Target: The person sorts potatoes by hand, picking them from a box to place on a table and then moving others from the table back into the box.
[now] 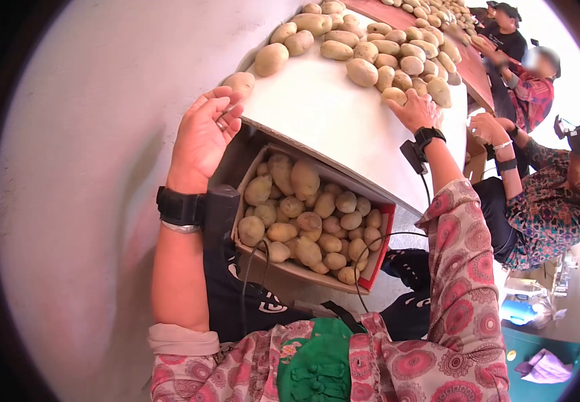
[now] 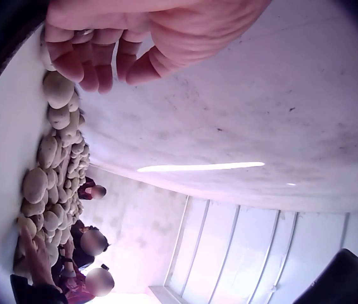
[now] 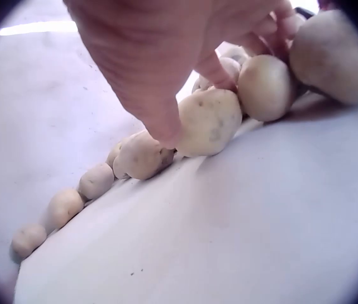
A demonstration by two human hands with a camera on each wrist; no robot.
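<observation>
My right hand [image 1: 421, 112] reaches to the near edge of a spread of potatoes on the white tabletop [image 1: 317, 107]. Its thumb and a finger lie on either side of a pale yellow potato [image 3: 212, 121], pinching it while it sits against its neighbours. A rounder potato [image 3: 266, 88] lies close beside that one, under the other fingers. On the left, my left hand [image 1: 199, 137] hovers by the table's corner with loosely bent fingers and nothing in them. Just beyond its fingertips, a single potato [image 1: 240, 82] sits at the table edge by the wall.
Below the table edge stands a cardboard box [image 1: 378, 249] full of potatoes. A pale wall [image 1: 102, 134] runs along the left. Another person [image 1: 548, 194] sits to the right, with more people farther back along a brown table [image 1: 476, 77]. Thin cables cross near my arms.
</observation>
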